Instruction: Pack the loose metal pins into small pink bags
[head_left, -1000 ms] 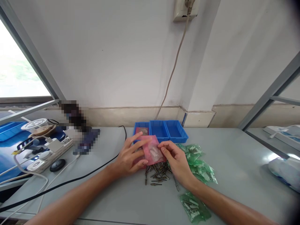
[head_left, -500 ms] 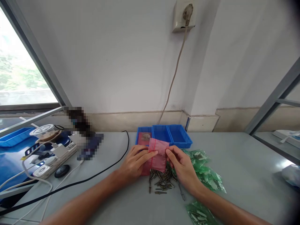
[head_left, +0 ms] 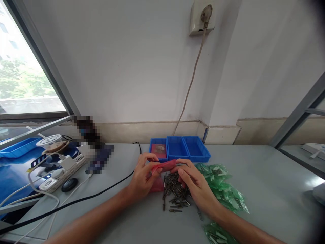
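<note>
Between my two hands is a small pink plastic bag [head_left: 166, 165], held above a pile of metal rivets [head_left: 176, 188] on the table. My left hand [head_left: 144, 176] pinches the bag's left end. At its right end, the fingers of my right hand [head_left: 193, 179] are closed on the plastic. Another piece of pink plastic [head_left: 157, 184] lies beside the pile, partly behind my left hand. Just beyond my hands stands a blue compartment tray [head_left: 189, 157]; a pink bag with small parts [head_left: 159, 149] lies in its left compartment.
Green plastic bags of parts [head_left: 225, 193] lie right of the pile, with one more green bag [head_left: 218, 234] nearer me. A black cable [head_left: 101, 191] crosses the table at left. Power strips [head_left: 61, 173], a black mouse [head_left: 69, 184] and a pixelated area are also there.
The pink bag was upright and flat toward me; now it is tipped over and seen nearly edge-on. Both hands have turned with it, and more of the rivet pile shows.
</note>
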Demonstrator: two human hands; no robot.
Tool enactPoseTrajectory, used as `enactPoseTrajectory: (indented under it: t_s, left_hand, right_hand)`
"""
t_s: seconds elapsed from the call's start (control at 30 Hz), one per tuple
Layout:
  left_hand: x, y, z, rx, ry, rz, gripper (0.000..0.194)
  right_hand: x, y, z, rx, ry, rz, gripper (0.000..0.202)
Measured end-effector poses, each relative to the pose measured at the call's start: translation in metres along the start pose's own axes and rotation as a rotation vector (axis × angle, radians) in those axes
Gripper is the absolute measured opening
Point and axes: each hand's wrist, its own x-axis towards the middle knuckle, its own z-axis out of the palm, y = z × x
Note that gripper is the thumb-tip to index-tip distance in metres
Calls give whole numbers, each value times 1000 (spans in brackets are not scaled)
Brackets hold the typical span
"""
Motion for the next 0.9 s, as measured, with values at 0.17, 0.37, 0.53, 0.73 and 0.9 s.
enactPoseTrajectory:
  t_s: [0.17, 0.37, 0.53, 0.73, 0.9]
  left_hand:
    - [-5, -3, 6, -15, -95, -189, 18]
    - [-11, -9, 9, -98, -80, -309, 51]
    - [-7, -8, 3, -78, -233, -106, 36]
    - [-3, -5, 4, -64, -224, 5, 33]
    - [-4, -4, 4, -16, -203, 23, 25]
  right_hand:
    - [-4, -3, 1, 6, -25, -45, 35]
    - [-1, 3, 4, -26, 34, -11, 28]
    - [1, 6, 3, -26, 69, 10, 19]
    - [3, 8, 1, -29, 144, -31, 16]
    - [2, 8, 2, 65, 129, 95, 27]
